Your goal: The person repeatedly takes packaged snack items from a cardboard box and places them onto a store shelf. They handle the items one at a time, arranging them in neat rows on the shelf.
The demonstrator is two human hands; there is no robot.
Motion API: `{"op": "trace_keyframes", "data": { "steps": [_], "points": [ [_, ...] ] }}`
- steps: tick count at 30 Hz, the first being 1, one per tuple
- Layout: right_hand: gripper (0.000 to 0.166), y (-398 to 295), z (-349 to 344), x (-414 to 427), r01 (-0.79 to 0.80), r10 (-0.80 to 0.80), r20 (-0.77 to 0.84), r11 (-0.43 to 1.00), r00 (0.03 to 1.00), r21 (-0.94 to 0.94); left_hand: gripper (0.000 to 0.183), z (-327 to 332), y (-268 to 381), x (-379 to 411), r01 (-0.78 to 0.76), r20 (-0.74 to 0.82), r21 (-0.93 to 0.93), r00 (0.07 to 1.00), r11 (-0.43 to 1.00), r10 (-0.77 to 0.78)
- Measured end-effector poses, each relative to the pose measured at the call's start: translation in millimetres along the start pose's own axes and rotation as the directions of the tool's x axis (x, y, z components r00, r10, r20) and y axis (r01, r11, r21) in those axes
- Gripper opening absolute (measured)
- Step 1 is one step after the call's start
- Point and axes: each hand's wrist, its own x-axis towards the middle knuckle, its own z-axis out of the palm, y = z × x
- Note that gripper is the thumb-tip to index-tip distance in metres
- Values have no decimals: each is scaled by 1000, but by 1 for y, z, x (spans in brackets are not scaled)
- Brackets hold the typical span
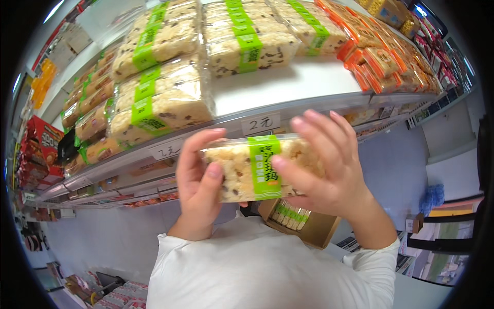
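Note:
A clear-wrapped block of sachima (237, 170) with a green printed band is up in front of my chest, just before the shelf edge. My left hand (200, 181) grips its left end, the thumb on the front face and the fingers curled round the far side. Over the right end lies my right hand (328, 170), slightly blurred. Its thumb reaches across the front by the band and its fingers stand spread past the top edge; whether it grips is unclear. Beyond, similar sachima packs (162, 92) are stacked two high at left, beside another row (251, 50).
The white shelf (266, 85) has a front rail with handwritten price tags (260, 123). Orange-wrapped snacks (382, 65) fill its right part; brown rolls (96, 96) and a red box (44, 143) stand left. Below my hands, an open cardboard carton (322, 228) holds more green-banded packs.

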Motion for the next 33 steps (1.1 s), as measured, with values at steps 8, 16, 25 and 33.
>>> {"op": "trace_keyframes", "data": {
  "steps": [8, 16, 25, 33],
  "points": [
    [81, 17, 42, 125, 252, -196, -260, 946, 946, 203, 81, -32, 35, -9, -656, -82, 252, 717, 711, 692],
    [40, 36, 98, 179, 266, -253, -103, 954, 962, 142, 41, -63, 16, -17, -481, -82, 400, 829, 780, 553],
    [30, 30, 85, 161, 228, -219, -245, 974, 944, 7, 29, -50, 0, -12, -432, 52, 387, 893, 815, 448],
    [17, 30, 26, -12, -272, 295, -48, 924, 954, 269, 21, -25, -49, -18, -258, 326, 536, 942, 804, 85]
  ]
}}
